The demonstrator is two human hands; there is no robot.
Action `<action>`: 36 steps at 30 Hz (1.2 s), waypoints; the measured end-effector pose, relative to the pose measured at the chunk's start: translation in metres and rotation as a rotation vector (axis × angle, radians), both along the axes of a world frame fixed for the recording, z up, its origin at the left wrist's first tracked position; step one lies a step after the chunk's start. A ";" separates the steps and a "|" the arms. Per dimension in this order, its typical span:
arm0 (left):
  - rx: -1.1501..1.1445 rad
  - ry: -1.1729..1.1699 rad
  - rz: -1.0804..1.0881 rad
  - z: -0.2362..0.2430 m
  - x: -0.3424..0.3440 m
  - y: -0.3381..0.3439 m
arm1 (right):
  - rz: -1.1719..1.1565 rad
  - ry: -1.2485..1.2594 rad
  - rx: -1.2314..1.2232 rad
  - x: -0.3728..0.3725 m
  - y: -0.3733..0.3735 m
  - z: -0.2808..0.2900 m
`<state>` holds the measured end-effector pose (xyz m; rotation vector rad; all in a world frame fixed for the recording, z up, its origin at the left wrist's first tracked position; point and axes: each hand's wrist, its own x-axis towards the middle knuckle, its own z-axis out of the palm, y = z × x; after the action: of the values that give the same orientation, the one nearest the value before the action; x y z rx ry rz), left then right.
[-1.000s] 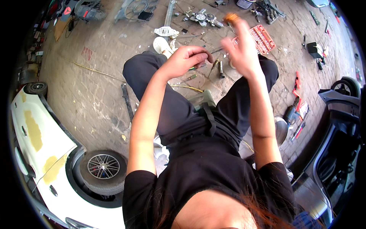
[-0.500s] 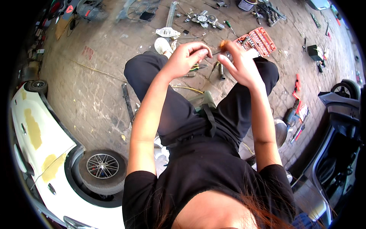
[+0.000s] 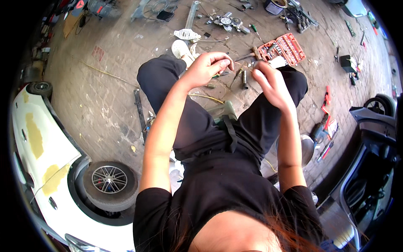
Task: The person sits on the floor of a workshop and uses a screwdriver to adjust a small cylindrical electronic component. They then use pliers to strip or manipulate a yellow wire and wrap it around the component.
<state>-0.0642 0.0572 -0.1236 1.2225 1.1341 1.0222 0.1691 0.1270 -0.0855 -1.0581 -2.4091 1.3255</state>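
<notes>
My left hand (image 3: 205, 70) hangs over the gap between my knees, its fingers curled and the thumb pressed toward them. What it holds, if anything, is too small to make out. To the right, my right hand (image 3: 272, 86) is bent near my right knee with the fingers drawn together; a thin strand may show at the fingertips. The hands are apart. On the ground between them stands or lies a dark cylindrical tool (image 3: 245, 80). Beyond my right hand are a hammer-like tool (image 3: 255, 52) and an open orange socket set case (image 3: 289, 49).
A motor-like metal assembly (image 3: 226, 22) and a green-handled screwdriver (image 3: 255, 29) lie ahead. A white car (image 3: 50, 168) with a wheel (image 3: 110, 180) stands at left, a dark vehicle (image 3: 369, 168) at right. A power drill (image 3: 321, 133) lies on the right, a black box (image 3: 347, 64) farther off.
My right hand has come down toward me and slightly right, away from the left hand. An orange patch at its fingertips no longer shows. My left hand has dipped slightly.
</notes>
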 end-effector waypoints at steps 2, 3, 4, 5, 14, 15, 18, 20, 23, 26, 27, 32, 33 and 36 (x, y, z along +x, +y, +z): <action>-0.019 -0.070 -0.077 -0.001 -0.001 -0.001 | 0.078 0.670 -0.650 0.012 -0.006 -0.001; -0.062 -0.133 -0.132 -0.003 0.005 -0.003 | 0.169 0.887 -0.949 0.017 -0.003 0.001; -0.105 -0.195 -0.202 -0.005 0.012 -0.003 | 0.047 1.204 -1.099 0.010 -0.007 0.016; -0.051 -0.195 -0.219 -0.001 0.025 -0.005 | -0.022 1.542 -1.219 0.002 -0.011 0.031; -0.013 -0.057 -0.032 -0.008 0.008 -0.013 | 0.099 0.127 -0.008 0.008 -0.014 0.003; -0.032 -0.117 -0.054 -0.012 0.009 -0.015 | 0.044 0.371 -0.318 0.011 -0.023 0.005; -0.077 -0.248 -0.155 -0.012 0.029 -0.020 | 0.141 1.389 -1.075 0.001 -0.024 0.002; -0.057 -0.145 -0.159 -0.023 0.043 -0.021 | -0.477 1.603 -1.063 -0.019 -0.024 0.026; -0.048 0.115 -0.041 -0.018 0.043 -0.027 | -0.251 0.604 0.057 -0.017 -0.007 -0.011; -0.049 0.199 -0.010 -0.003 0.027 -0.030 | 0.147 -0.058 0.278 -0.009 -0.028 -0.013; -0.065 0.169 -0.054 -0.003 0.022 -0.030 | 0.170 0.106 0.002 -0.005 -0.032 -0.016; 0.021 -0.332 -0.084 -0.022 0.043 -0.033 | 0.103 1.468 -1.231 -0.014 -0.043 0.001; -0.031 -0.306 -0.071 -0.036 0.045 -0.036 | -0.101 1.550 -1.211 -0.015 -0.041 0.013; -0.120 -0.228 -0.003 -0.057 0.051 -0.035 | -0.188 1.360 -0.666 -0.020 -0.020 0.015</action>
<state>-0.0131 0.0223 -0.1810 0.9860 0.9999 1.0470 0.1490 0.1075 -0.0707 -0.1960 -0.8762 1.8869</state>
